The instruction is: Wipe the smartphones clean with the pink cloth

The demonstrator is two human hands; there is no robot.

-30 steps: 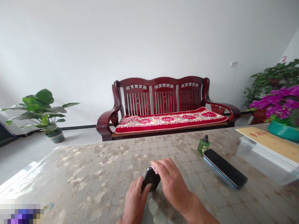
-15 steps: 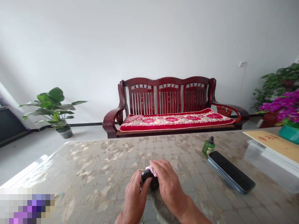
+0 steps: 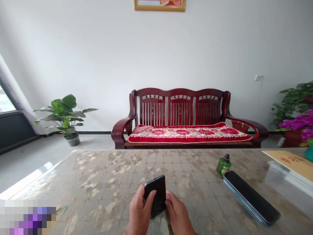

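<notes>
A black smartphone (image 3: pixel 159 191) stands tilted up above the near part of the table. My left hand (image 3: pixel 140 210) is closed round its left side, thumb lying across the black face. At the phone's right edge my right hand (image 3: pixel 179 213) pinches a small pale pink cloth (image 3: pixel 167 197), most of it hidden by the fingers. To the right lies a long black-topped slab with blue sides (image 3: pixel 251 197). Just behind its far end stands a small green bottle (image 3: pixel 223 165) with a black cap.
A patterned, clear-covered table (image 3: pixel 105 189) spreads under my hands. A tan booklet (image 3: pixel 288 161) lies on a clear box at the right, near purple flowers (image 3: pixel 299 122). Beyond the table are a red wooden bench (image 3: pixel 182 107) and a potted plant (image 3: pixel 70 140).
The phone has turned more upright, so more of its black face shows. My right hand and the cloth have moved from its top down to its right edge. The view has tilted up.
</notes>
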